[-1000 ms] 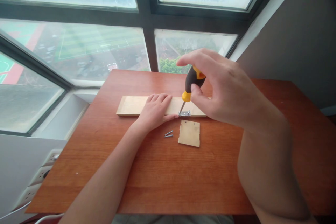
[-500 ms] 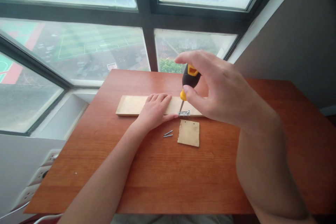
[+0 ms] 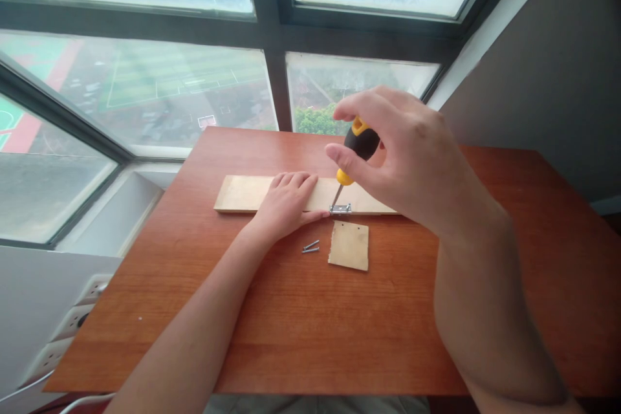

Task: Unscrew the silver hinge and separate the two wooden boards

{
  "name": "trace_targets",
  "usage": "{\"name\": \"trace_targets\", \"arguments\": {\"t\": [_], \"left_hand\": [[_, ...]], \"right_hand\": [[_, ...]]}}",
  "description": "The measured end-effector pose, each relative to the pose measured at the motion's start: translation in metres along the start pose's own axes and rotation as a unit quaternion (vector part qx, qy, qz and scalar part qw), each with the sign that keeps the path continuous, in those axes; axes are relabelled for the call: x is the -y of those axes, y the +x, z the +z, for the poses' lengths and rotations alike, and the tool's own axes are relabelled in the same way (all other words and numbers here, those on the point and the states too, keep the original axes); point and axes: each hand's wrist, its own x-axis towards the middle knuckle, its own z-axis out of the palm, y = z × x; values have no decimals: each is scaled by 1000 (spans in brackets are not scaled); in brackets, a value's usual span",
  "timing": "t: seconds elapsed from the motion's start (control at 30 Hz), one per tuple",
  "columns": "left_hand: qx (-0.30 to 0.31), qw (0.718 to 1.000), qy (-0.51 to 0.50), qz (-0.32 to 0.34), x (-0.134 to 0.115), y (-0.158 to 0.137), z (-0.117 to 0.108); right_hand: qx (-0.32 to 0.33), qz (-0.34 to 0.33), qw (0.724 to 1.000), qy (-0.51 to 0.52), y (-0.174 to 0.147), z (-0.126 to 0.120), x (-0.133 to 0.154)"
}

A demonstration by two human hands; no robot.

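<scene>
A pale wooden board (image 3: 237, 193) lies lengthwise on the desk. My left hand (image 3: 288, 200) spans it, fingers over the top toward the far edge, thumb stretched along the near edge up to a small silver hinge (image 3: 341, 209). In my right hand (image 3: 402, 149) is a black and yellow screwdriver (image 3: 361, 142), tilted, its tip down at the hinge's left end. The right thumb and index finger stand off the handle; the other fingers are mostly hidden behind it. Whether the tip sits in a screw head is too small to tell.
A small square wooden piece (image 3: 348, 246) with two holes lies just in front of the board. Several loose screws (image 3: 310, 247) are left of it. The reddish-brown desk (image 3: 310, 330) stands against windows (image 3: 194, 84); wall sockets (image 3: 72, 323) are at lower left.
My right thumb has lifted off the screwdriver handle and the hand has shifted slightly right and turned. The handle leans a bit more to the right. My left hand stays in place.
</scene>
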Motion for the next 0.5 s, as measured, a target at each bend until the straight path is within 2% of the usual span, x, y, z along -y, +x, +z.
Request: {"name": "trace_targets", "arguments": {"t": [0.07, 0.23, 0.4, 0.5], "left_hand": [[3, 1000, 0, -1, 0, 0, 0], [9, 1000, -7, -2, 0, 1, 0], [5, 1000, 8, -3, 0, 1, 1], [2, 1000, 10, -2, 0, 1, 1]], "right_hand": [[-7, 7, 1000, -13, 0, 2, 0], [1, -35, 998, 50, -1, 3, 1], [-45, 35, 998, -39, 2, 11, -3], [-47, 60, 996, -43, 3, 11, -4]]}}
